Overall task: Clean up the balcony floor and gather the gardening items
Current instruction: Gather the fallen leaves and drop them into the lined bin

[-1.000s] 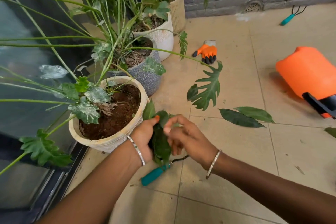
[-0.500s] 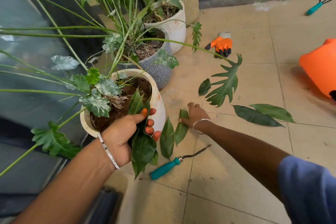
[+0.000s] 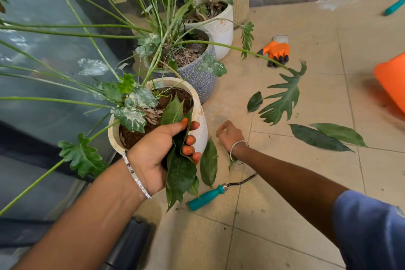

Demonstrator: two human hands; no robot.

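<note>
Your left hand (image 3: 162, 151) was clamped round a bunch of leaves (image 3: 180, 171), held in front of the cream pot (image 3: 200, 125). Your right hand (image 3: 230, 136) was down at the floor (image 3: 263, 247) with fingers curled, can't tell if it had anything in it; one loose leaf (image 3: 209, 160) lay between the two hands, a teal-handled tool (image 3: 206, 197) lay on the floor nearer you than that hand, and two long leaves (image 3: 317, 138) lay off to its right. The orange glove (image 3: 277, 50) sat well beyond the right hand, near the white pot (image 3: 219, 28).
</note>
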